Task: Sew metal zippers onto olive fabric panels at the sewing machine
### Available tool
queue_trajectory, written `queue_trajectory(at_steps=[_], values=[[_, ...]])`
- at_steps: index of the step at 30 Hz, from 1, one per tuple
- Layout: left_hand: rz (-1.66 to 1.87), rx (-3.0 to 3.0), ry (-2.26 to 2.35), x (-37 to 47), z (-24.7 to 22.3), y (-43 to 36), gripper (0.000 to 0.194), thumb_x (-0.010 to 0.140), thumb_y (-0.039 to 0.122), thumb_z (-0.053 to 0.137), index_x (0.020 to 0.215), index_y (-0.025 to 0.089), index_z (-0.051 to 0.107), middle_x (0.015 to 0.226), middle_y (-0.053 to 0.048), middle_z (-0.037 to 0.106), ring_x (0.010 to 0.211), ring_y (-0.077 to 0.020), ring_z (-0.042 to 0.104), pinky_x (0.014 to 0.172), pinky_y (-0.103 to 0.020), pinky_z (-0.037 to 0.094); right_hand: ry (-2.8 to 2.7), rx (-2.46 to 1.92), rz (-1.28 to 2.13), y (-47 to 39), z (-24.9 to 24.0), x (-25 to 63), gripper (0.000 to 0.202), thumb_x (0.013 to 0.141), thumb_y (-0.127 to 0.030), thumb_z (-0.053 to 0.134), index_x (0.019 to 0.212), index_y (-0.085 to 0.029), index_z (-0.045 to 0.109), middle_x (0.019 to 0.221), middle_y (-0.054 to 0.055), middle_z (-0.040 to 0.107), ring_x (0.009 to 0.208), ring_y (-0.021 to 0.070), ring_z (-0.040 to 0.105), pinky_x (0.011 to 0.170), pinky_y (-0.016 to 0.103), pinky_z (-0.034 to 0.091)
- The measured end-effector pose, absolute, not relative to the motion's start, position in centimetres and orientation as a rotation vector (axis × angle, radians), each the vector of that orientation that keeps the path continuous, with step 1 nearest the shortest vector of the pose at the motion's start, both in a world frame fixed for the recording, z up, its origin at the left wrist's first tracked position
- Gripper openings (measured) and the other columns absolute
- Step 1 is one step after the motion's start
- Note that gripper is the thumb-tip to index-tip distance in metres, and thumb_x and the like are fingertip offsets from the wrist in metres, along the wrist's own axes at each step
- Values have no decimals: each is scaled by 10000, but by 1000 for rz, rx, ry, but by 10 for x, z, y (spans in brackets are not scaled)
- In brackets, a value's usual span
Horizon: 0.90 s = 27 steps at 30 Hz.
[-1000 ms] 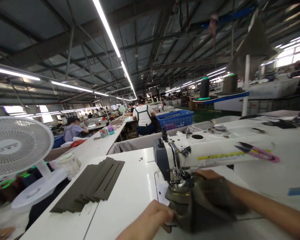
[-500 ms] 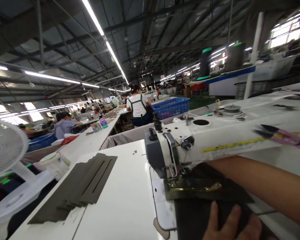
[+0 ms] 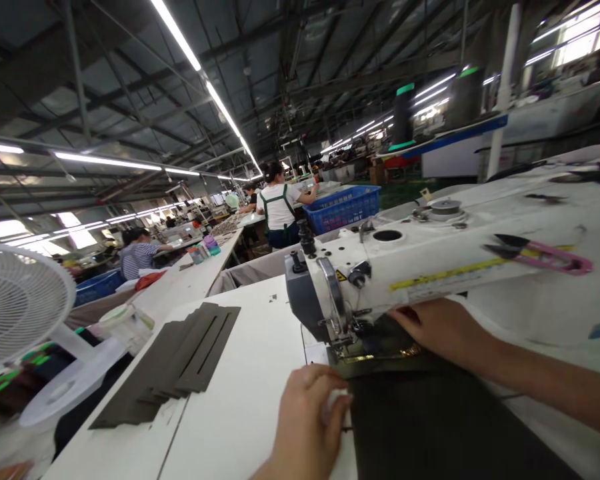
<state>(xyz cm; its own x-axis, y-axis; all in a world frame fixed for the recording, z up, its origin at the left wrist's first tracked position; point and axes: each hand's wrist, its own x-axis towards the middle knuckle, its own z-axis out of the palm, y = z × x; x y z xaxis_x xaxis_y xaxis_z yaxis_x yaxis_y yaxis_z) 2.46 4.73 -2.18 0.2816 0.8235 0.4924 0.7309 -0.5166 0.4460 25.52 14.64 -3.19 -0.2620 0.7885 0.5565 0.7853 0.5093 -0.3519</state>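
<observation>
Dark olive fabric [image 3: 430, 417] lies under the needle end of a white sewing machine [image 3: 430, 267]. A strip with gold zipper teeth [image 3: 363, 359] runs along it, close to the presser foot [image 3: 343, 347]. My right hand [image 3: 437, 330] is closed on the fabric behind the zipper, below the machine arm; its fingertips are partly hidden. My left hand [image 3: 307, 417] is curled at the fabric's left edge. A small white thing [image 3: 334, 402] shows between its thumb and finger, too unclear to name.
A stack of dark cut pieces [image 3: 180, 363] lies on the white table at left, beside a white fan [image 3: 25, 307]. Pink-handled snips [image 3: 540, 253] and a yellow tape measure [image 3: 445, 272] are on the machine arm. A blue crate [image 3: 343, 208] and co-workers are beyond.
My left hand has moved left, off the fabric's front part to its left edge, and curled. My right hand has come into view from behind the machine head. The view has shifted slightly.
</observation>
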Motion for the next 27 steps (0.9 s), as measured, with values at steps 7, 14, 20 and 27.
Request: queue_trajectory(at_steps=[7,14,20,27], values=[[867,2665,1481,15,-36,72,150,815,82,557,861,186,654,1025,-57,690,993,-227,629,968,-457,449,-2405,-760,-119,90,-46,218,371,831,-72,381,1118,-121,610,1124,140,630,1029,243,589,887,399,483],[1013,2644,1505,21,-42,71,131,818,91,561,765,193,624,898,-42,702,894,-199,656,903,-377,500,-2475,-835,66,105,-36,212,296,834,-106,431,1038,-154,641,1066,115,653,1004,246,597,898,421,469],[1056,2596,1448,22,-46,75,137,808,86,593,714,185,604,822,-33,702,828,-192,668,843,-343,518,-2389,-748,77,102,-40,200,338,814,-52,387,1025,-131,639,1064,132,657,983,228,611,856,389,491],[1023,2664,1487,27,-44,73,164,813,58,591,705,181,594,833,-40,701,837,-199,665,843,-357,517,-2455,-697,178,111,-27,207,291,851,-90,403,947,-174,665,1009,75,675,932,215,626,816,331,491]])
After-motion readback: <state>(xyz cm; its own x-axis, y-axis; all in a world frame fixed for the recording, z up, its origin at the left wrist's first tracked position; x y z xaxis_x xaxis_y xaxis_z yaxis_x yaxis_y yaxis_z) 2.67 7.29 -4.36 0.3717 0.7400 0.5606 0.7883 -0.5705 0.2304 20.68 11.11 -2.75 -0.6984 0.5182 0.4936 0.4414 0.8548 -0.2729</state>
